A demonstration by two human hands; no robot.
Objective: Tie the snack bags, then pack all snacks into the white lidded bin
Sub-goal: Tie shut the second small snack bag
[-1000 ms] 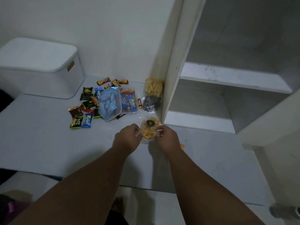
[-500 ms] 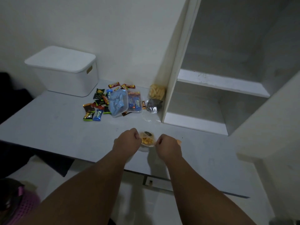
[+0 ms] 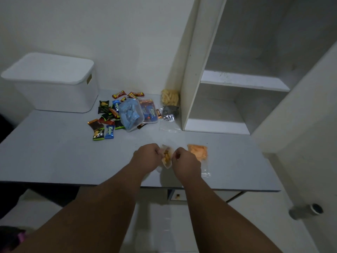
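Clear snack bag pinched between left hand and right hand; tying underway; next, cinch knot; orange bag just right of grip.

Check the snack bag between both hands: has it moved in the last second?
Yes. The clear snack bag, pinched by the left hand and right hand, has come nearer the person, away from the shelf unit.

Only thing I'm managing to read is "Kalpa", showing on the small blue wrapper and again on a blue pack sitting in the clear tub; everything else is blurring out.
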